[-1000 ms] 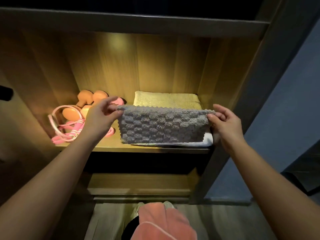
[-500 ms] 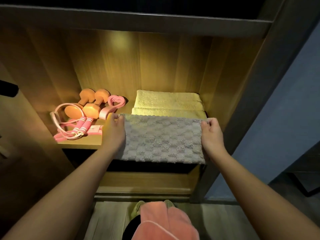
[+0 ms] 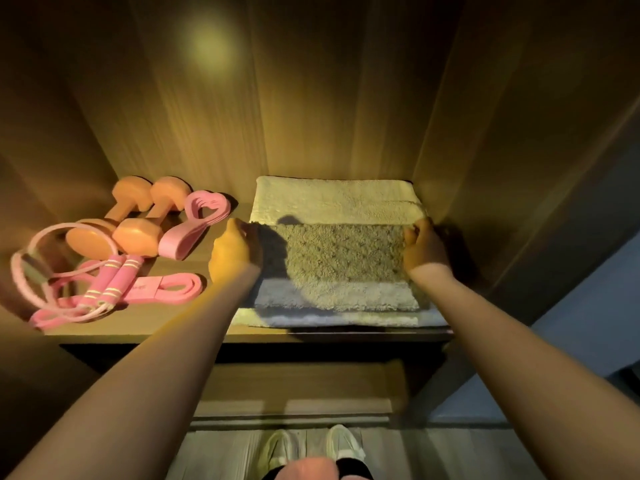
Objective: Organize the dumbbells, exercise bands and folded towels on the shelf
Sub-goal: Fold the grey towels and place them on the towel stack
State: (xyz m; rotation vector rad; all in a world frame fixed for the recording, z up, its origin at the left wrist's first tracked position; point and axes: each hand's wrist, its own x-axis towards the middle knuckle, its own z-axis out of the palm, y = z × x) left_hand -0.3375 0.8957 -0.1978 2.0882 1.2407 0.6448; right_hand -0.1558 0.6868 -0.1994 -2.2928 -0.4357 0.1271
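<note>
A grey towel [image 3: 341, 261] lies flat on the shelf [image 3: 138, 329], stretched between the left hand [image 3: 235, 252] and right hand [image 3: 424, 251], each gripping a far corner.

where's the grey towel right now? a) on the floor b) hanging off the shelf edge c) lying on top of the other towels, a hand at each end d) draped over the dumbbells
c: the grey towel lies flat on the folded towels, with the left hand and right hand at its ends.

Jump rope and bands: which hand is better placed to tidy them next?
Left. The left hand grips the grey towel's near-side edge beside the jump rope; the right hand sits against the far wall.
</note>
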